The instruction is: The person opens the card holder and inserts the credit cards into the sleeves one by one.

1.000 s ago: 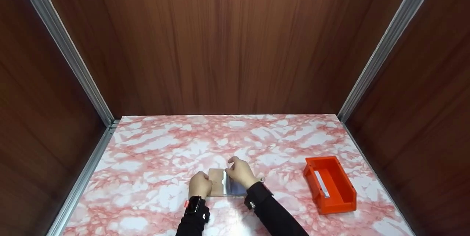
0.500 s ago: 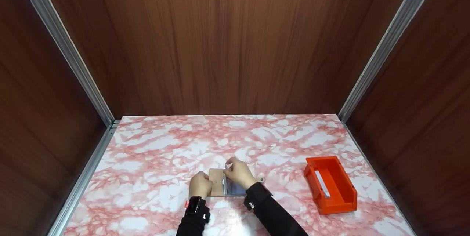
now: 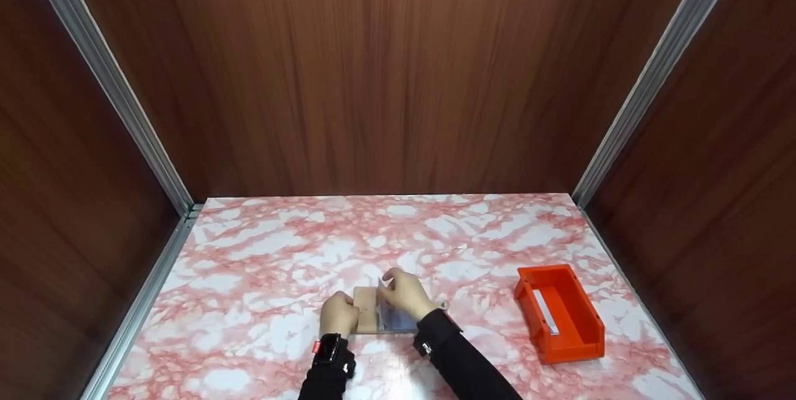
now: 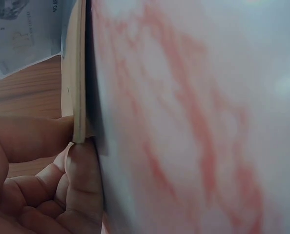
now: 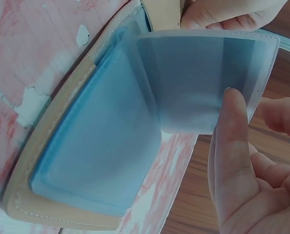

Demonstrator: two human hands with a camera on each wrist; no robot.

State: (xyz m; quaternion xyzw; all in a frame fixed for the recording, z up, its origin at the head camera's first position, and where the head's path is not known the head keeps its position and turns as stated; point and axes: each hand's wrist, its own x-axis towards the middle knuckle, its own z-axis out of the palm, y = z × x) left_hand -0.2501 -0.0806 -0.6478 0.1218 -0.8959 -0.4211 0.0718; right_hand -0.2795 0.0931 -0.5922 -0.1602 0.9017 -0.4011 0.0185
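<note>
An open tan card holder (image 3: 365,300) with stitched edges lies on the table in front of me. My left hand (image 3: 339,314) pinches its left cover between thumb and finger; in the left wrist view the cover's edge (image 4: 80,73) sits in that grip. My right hand (image 3: 407,294) holds one clear plastic sleeve (image 5: 189,83) by its outer edge, one finger flat on its face and another behind. That sleeve stands raised from a bluish stack of sleeves (image 5: 96,146) on the right cover. A printed card (image 4: 28,29) shows at the left wrist view's upper corner.
To the right stands an orange bin (image 3: 566,319) with a white label strip on its side. The pink-and-white marbled table (image 3: 280,244) is enclosed by brown wood-look panels (image 3: 385,76). A small round fastener (image 3: 443,305) pokes out beyond the right wrist.
The raised sleeve and my right fingertips have shifted slightly left, toward the left cover. My left hand keeps its place on the cover.
</note>
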